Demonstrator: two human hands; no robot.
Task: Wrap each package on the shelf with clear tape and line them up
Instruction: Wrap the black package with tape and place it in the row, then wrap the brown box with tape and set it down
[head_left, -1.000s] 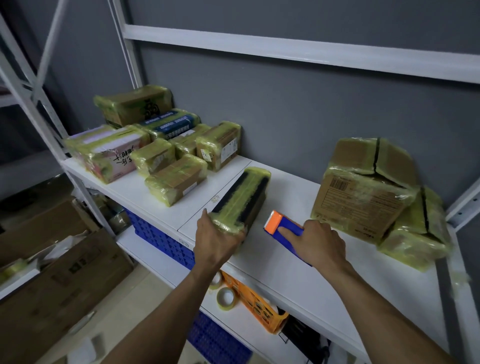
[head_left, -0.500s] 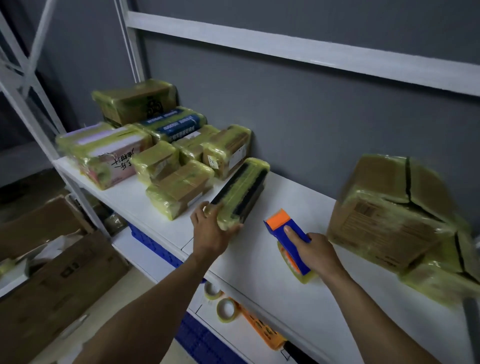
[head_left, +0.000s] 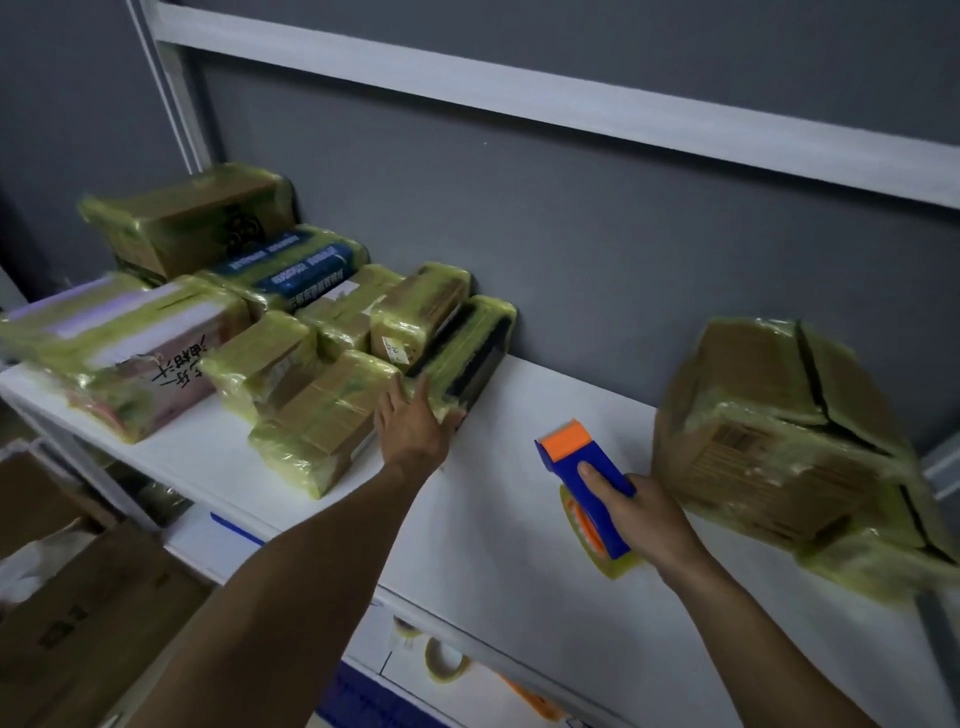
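Note:
On the white shelf (head_left: 509, 467) a long dark package (head_left: 470, 353) wrapped in yellowish tape lies against the row of wrapped packages (head_left: 322, 410) at the left. My left hand (head_left: 415, 426) presses its near end with straight fingers. My right hand (head_left: 644, 514) grips a blue and orange tape dispenser (head_left: 582, 478) with a tape roll under it, resting on the shelf to the right. Large taped cardboard boxes (head_left: 769, 441) stand at the far right, blurred.
A grey wall backs the shelf, with a white rail above. Below the shelf lie tape rolls (head_left: 441, 662) on a lower white shelf. Brown cardboard boxes (head_left: 67, 613) sit on the floor at the lower left.
My left hand has pushed the long dark package back and left until it sits against the other packages. The right hand has drawn the tape dispenser slightly right. The view has shifted.

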